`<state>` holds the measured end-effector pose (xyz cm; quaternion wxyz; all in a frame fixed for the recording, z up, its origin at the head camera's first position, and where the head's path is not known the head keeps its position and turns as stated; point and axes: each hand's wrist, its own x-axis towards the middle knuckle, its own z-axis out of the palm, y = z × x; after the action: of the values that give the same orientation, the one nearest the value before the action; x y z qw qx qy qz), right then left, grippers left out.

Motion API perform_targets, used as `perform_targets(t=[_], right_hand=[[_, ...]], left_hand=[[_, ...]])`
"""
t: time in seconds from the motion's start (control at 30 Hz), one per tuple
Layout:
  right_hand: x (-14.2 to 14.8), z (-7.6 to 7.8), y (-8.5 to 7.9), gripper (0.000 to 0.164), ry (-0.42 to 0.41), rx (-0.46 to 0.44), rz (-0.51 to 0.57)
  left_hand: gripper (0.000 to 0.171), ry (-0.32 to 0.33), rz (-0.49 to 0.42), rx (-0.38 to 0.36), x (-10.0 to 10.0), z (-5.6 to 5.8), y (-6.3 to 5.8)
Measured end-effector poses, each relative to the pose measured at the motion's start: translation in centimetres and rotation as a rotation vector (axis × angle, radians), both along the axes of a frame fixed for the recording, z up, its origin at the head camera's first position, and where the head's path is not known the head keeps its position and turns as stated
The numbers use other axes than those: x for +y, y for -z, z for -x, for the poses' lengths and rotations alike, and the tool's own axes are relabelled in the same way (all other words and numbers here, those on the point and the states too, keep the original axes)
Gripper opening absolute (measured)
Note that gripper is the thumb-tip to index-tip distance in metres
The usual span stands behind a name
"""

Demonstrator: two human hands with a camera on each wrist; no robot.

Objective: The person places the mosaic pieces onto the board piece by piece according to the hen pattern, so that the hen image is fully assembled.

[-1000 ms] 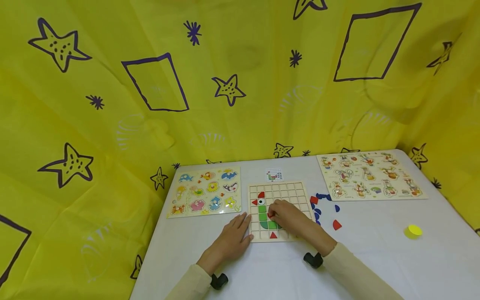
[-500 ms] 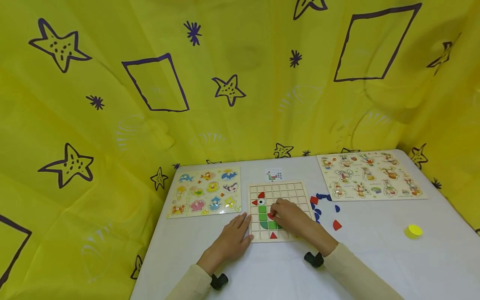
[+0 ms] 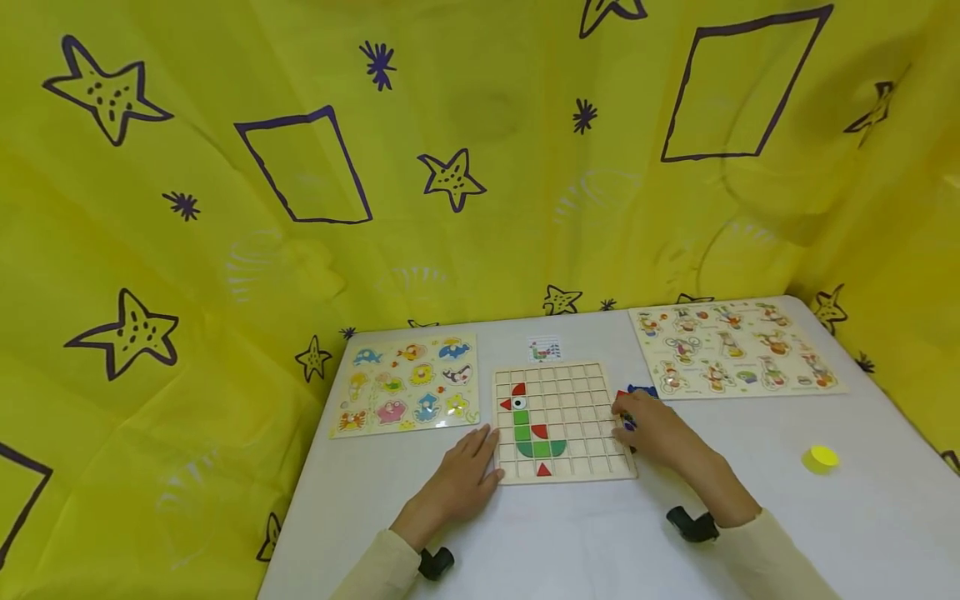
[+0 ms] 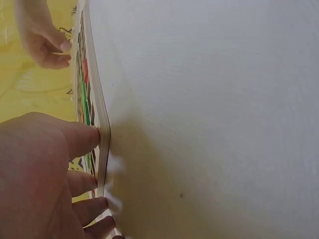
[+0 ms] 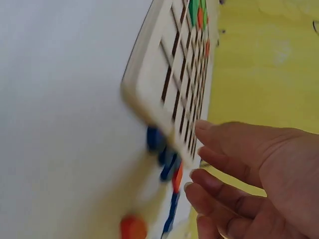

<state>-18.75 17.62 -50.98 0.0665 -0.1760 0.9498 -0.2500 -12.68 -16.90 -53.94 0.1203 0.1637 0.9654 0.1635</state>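
Note:
A wooden grid board (image 3: 588, 417) lies mid-table in the head view. On it, green squares (image 3: 522, 425), green rounded corners, red pieces and a white eye piece (image 3: 519, 403) form a bird-like shape. A red quarter-circle (image 3: 539, 431) sits in a cell beside the green column. My left hand (image 3: 459, 479) rests on the board's left edge, fingers extended. Beyond the right edge, my right hand (image 3: 663, 429) hovers over blue pieces (image 3: 642, 391) and a red piece (image 3: 622, 396), partly hiding them. The right wrist view shows loosely bent fingers (image 5: 214, 184) with nothing visible between them.
A small picture card (image 3: 543, 349) lies behind the grid board. Sea-animal puzzle (image 3: 405, 385) stands left, another picture puzzle (image 3: 738, 354) back right. A yellow round piece (image 3: 821, 459) lies far right. A patterned yellow curtain (image 3: 480, 250) hangs behind the table.
My right hand has let go of the red quarter-circle on the board and moved right, over the loose pieces. My left hand stays on the board's edge.

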Motion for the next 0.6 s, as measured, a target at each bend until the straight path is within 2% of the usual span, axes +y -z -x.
perform_targets(t=[0.23, 0.6], right_hand=[[2.8, 1.4, 1.1, 0.03, 0.087, 0.051, 0.016], [2.1, 3.6, 2.6, 0.024, 0.088, 0.075, 0.006]], left_hand=[[0.069, -0.008, -0.003, 0.001, -0.2, -0.1, -0.1], [0.069, 0.006, -0.009, -0.006, 0.1, 0.0, 0.0]])
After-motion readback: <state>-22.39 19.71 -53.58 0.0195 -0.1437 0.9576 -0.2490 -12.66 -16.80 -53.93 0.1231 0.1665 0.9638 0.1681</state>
